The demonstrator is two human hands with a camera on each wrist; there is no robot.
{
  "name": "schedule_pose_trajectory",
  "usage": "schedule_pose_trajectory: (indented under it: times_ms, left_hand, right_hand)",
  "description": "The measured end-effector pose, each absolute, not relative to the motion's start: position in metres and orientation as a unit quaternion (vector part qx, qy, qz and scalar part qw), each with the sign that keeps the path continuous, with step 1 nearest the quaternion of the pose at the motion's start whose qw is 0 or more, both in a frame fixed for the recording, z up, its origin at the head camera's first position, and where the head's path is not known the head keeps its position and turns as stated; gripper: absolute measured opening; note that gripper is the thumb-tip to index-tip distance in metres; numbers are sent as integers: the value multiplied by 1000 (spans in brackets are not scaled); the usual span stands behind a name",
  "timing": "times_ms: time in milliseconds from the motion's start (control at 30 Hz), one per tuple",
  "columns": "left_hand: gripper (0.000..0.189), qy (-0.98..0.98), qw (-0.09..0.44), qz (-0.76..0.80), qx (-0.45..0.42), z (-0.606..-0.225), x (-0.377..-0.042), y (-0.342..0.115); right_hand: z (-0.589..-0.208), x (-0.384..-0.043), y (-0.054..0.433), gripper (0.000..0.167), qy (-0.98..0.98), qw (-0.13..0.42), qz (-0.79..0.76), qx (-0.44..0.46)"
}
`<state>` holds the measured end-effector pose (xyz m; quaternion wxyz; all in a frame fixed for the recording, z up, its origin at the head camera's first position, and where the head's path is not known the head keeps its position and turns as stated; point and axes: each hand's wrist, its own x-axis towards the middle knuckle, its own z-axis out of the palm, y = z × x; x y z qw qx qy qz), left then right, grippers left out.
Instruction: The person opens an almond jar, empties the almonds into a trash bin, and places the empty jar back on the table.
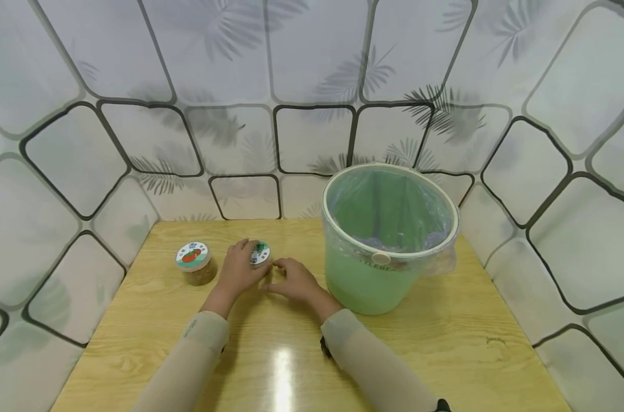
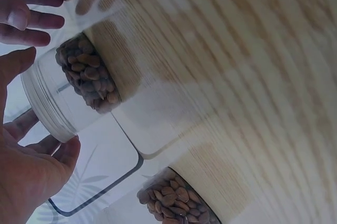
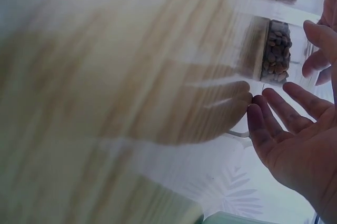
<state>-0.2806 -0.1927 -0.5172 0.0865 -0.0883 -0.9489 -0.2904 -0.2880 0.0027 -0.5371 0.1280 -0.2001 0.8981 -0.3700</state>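
On the wooden table (image 1: 270, 355) stands a small clear jar of nuts (image 1: 261, 253) with a white printed lid. My left hand (image 1: 247, 260) curls round its left side. In the left wrist view the thumb and fingers (image 2: 58, 150) close about the lid end of that jar (image 2: 79, 84). My right hand (image 1: 287, 273) lies just right of the jar with straight fingers and holds nothing. The right wrist view shows those fingers (image 3: 268, 129) spread near the same jar (image 3: 276, 50). A second nut jar (image 1: 195, 263) stands to the left, untouched.
A green bin (image 1: 389, 240) lined with a clear bag stands open on the table's right side, close to my right forearm. Tiled, leaf-patterned walls (image 1: 85, 160) close in the table at the left, back and right. The second jar (image 2: 168, 197) sits near the left wall.
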Motion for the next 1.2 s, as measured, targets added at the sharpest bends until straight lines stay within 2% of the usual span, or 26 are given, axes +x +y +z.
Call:
schedule_pose_trajectory:
  times_ms: [600,833,1200]
  left_hand:
    - [69,-938,83,-327,-85,-521,-278,-187]
    - [72,-933,66,-342,-91,-521,-276,-185]
    - [75,-923,76,-360,-110,-514,-275,-180]
  right_hand:
    - [-542,-290,4,85,886,127,-400,-198]
    - [-544,-291,4,80,875,123,-423,-201]
    - [-545,-295,8,90,854,119,-467,-195]
